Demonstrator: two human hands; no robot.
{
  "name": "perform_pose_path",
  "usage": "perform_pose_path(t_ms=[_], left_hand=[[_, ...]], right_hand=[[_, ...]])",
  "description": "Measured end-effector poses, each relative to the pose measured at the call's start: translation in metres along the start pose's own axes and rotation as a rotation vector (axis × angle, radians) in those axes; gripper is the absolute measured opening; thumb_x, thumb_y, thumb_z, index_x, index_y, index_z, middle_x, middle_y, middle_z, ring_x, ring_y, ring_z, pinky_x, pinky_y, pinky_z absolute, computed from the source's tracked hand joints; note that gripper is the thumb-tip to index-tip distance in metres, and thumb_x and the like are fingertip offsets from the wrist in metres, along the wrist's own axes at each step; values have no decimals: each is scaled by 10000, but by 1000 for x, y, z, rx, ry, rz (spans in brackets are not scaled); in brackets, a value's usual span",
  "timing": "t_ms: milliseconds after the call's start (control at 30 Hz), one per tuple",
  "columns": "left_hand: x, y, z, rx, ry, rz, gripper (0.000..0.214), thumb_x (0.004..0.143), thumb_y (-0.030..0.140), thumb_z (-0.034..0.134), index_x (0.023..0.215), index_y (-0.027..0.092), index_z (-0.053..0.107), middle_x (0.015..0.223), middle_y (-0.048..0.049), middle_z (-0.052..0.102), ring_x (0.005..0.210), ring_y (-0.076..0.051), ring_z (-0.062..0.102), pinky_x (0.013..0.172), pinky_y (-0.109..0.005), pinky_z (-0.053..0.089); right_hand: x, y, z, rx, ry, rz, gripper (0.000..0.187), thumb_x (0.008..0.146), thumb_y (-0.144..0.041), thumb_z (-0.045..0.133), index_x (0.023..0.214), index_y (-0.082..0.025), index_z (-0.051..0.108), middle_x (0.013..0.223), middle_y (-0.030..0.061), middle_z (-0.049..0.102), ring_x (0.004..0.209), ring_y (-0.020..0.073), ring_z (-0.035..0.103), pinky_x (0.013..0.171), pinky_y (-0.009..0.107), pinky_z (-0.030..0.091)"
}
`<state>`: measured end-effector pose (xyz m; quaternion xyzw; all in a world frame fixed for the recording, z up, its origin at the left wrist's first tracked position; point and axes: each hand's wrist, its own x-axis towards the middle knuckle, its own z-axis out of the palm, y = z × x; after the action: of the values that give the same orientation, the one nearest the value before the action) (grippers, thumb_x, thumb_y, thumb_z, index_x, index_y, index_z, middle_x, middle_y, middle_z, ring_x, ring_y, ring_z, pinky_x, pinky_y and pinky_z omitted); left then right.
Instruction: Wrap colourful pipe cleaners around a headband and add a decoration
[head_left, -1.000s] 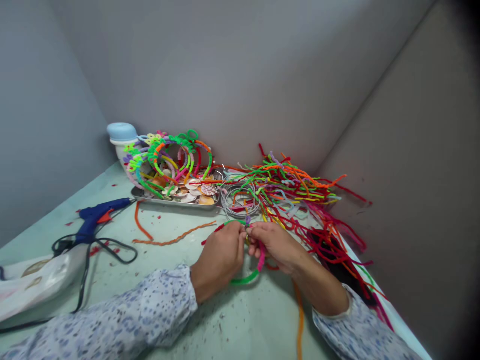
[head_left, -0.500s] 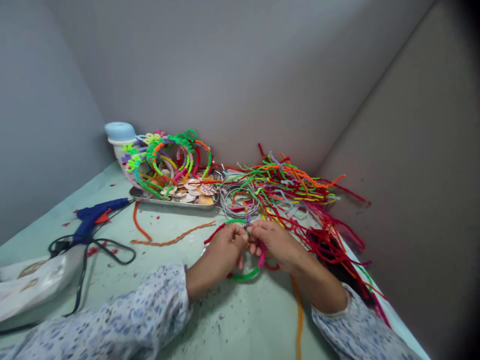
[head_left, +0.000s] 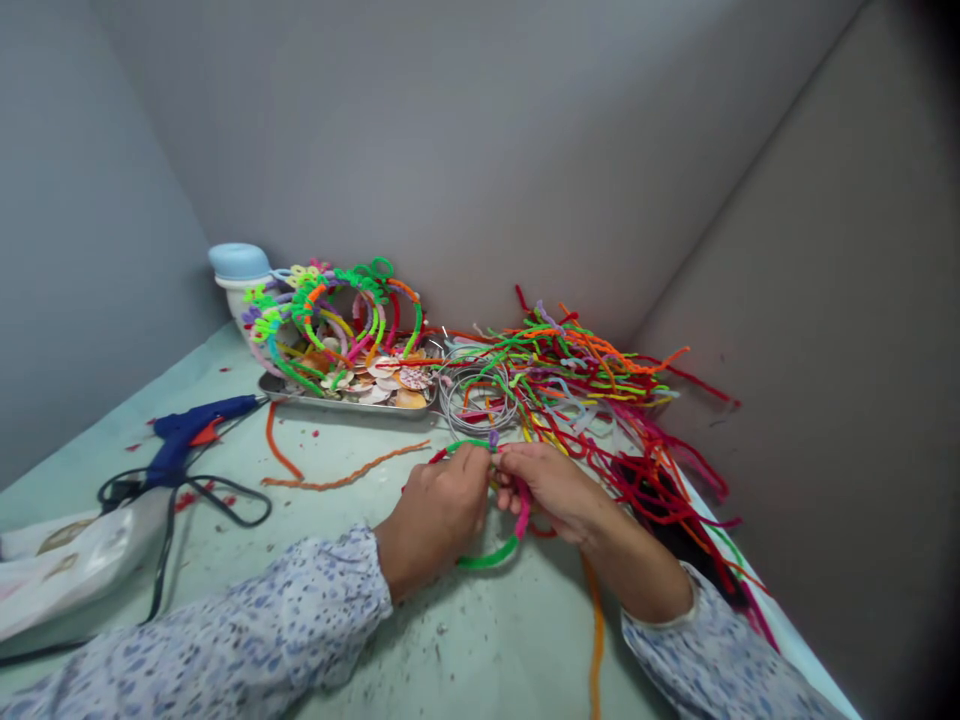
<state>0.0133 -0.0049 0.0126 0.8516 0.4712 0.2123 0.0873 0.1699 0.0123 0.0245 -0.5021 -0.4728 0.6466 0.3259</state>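
A hoop wound with green, red and pink pipe cleaner (head_left: 491, 557) is held over the table between both hands. My left hand (head_left: 450, 505) is closed around its upper left side, the back of the hand hiding much of the red stretch. Close against it, my right hand (head_left: 551, 490) pinches the upper right of the hoop, where a small purple tuft (head_left: 493, 438) sticks up. What lies exactly between the fingertips is hidden. Behind the hands is a coil of grey wire (head_left: 478, 395).
Finished-looking fuzzy hoops (head_left: 352, 300) stand on a metal tray (head_left: 352, 405) of shells, beside a white bottle (head_left: 244, 285) with a blue cap. Loose pipe cleaners (head_left: 592, 370) pile at the right. A blue glue gun (head_left: 176, 435), its cord and plastic bag (head_left: 90, 555) lie left.
My left hand has turned over, its back now facing up, and covers more of the hoop's left side. My right hand stays almost in place.
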Motion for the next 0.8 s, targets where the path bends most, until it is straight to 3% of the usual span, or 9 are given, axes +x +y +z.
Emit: perform_pose_path(t_ms=[133,267,400,600,800], left_hand=[[8,2,-4,-585,22,-236,124,864,212,482,773,184,561,656,4,582,575,-133,530,545,-229,362],[16,3,-6,-1264,-166,-557,87,749,180,570,671,155,539,531,42,529,364,-53,376,387,-184,243],[15,4,-1,-1715,-241,-654,116,749,137,569,640,100,578,583,-7,562,383,-21,386,353,-142,212],[12,8,0,-1854,-308,-698,170,811,113,477,674,89,574,585,14,499,351,8,289,336,-110,202],[11,16,-4,-1640,-217,-595,195,824,260,569,686,124,545,624,-12,593,378,-34,470,339,-133,241]], right_hand=[[-1,-2,0,-24,-4,-8,137,709,-277,531,623,-170,525,469,-24,579,368,57,465,379,152,334],[-3,-6,-2,-36,-35,-18,143,704,-284,543,616,-175,519,471,-31,580,368,53,454,381,155,337],[-5,-8,-4,-30,-78,-26,176,715,-327,582,647,-174,528,516,-32,590,415,62,490,400,162,359],[-6,-10,-6,-35,-108,-63,190,737,-337,597,681,-163,547,599,-19,618,446,55,509,429,163,385],[-6,-12,-9,-66,-85,-35,208,751,-347,586,664,-164,541,558,-27,589,436,57,491,412,162,386]])
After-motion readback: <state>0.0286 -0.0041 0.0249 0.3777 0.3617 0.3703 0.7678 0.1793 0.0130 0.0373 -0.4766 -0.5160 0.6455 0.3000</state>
